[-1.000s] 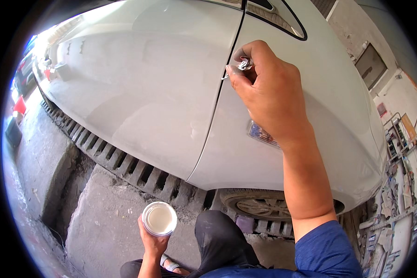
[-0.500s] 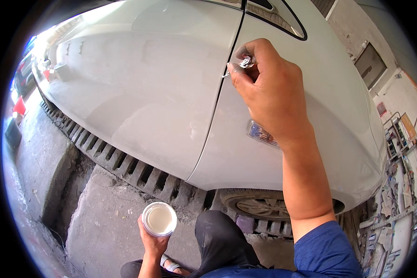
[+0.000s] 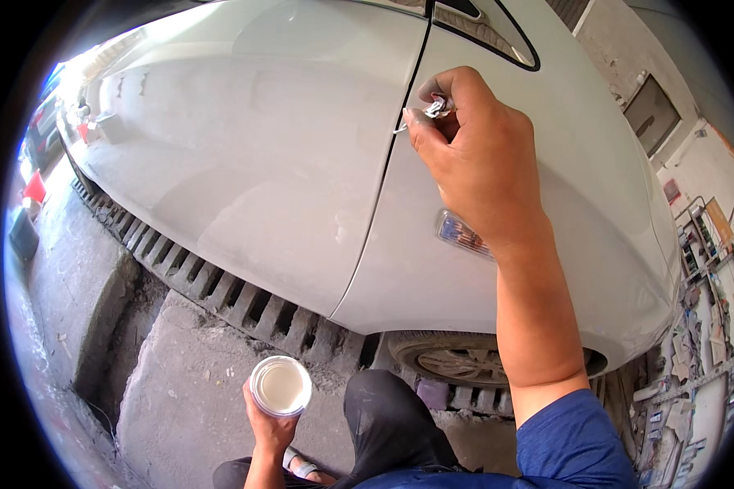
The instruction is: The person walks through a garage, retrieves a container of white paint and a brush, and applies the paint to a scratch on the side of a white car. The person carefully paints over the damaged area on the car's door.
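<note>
Right hand (image 3: 485, 155): pinches silver-wrapped tool (image 3: 439, 107) between thumb and forefinger, white tip (image 3: 400, 129) at panel seam (image 3: 386, 167).
Left hand (image 3: 271, 434): grips cup (image 3: 304, 403) of off-white liquid (image 3: 281, 386), low and left.
Tip: sits slightly higher than a second ago, suggesting upward work.

The cup (image 3: 284, 412) is left of the wheel (image 3: 462, 364).

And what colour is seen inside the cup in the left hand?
Creamy off-white inside the cup in the left hand; the head view shows it best.
</note>
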Demonstrator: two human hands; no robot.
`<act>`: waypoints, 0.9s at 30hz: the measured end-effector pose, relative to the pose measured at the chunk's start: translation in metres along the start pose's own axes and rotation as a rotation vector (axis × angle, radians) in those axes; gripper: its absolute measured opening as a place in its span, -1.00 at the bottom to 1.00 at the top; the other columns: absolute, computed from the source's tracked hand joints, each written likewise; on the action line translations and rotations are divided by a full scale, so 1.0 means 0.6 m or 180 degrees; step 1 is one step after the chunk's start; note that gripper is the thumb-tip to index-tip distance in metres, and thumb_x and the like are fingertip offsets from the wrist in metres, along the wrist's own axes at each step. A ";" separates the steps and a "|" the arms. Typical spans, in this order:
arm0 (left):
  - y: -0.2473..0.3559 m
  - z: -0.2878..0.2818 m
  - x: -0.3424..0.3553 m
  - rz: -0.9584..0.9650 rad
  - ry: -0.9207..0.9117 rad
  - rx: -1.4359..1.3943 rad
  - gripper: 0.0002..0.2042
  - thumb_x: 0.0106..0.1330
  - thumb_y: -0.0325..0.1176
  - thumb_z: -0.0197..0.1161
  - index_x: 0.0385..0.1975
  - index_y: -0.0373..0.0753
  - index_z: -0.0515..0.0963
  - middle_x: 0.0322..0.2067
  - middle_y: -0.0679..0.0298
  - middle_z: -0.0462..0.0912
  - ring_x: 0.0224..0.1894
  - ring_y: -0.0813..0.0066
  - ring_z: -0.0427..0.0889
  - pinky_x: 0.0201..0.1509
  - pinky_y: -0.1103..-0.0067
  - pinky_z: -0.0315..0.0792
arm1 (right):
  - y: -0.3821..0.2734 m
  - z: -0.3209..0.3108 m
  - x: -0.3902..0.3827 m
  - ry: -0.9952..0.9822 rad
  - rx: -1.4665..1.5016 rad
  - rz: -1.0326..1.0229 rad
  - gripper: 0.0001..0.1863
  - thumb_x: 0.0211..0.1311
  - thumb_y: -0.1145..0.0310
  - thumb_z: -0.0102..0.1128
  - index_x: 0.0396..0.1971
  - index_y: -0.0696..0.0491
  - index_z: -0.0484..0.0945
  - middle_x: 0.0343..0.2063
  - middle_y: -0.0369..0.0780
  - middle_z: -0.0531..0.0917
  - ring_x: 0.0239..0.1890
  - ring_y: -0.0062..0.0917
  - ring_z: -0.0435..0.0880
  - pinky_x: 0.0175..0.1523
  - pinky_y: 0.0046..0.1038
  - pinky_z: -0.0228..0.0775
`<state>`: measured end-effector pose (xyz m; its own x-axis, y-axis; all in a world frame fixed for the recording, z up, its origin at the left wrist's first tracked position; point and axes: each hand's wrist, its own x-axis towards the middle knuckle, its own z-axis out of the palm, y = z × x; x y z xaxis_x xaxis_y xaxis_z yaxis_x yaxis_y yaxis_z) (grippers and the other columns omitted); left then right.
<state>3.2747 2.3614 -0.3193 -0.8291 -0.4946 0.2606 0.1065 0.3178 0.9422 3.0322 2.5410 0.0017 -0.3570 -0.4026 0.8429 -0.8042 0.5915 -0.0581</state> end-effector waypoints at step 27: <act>-0.005 -0.007 -0.002 0.0037 -0.0155 0.0051 -0.35 0.03 -0.40 0.43 0.14 -0.36 0.29 0.00 0.10 0.55 0.07 0.24 0.55 0.24 0.40 0.33 | -0.003 -0.002 -0.006 -0.0209 -0.0039 -0.0083 -0.80 0.08 0.50 0.35 -0.36 0.11 0.47 -0.64 -0.20 0.63 -0.61 -0.52 0.62 -0.46 -0.52 0.44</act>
<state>3.2778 2.3578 -0.3217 -0.8537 -0.4508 0.2606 0.1078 0.3365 0.9355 3.0358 2.5421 -0.0002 -0.3667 -0.4629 0.8070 -0.8079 0.5885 -0.0296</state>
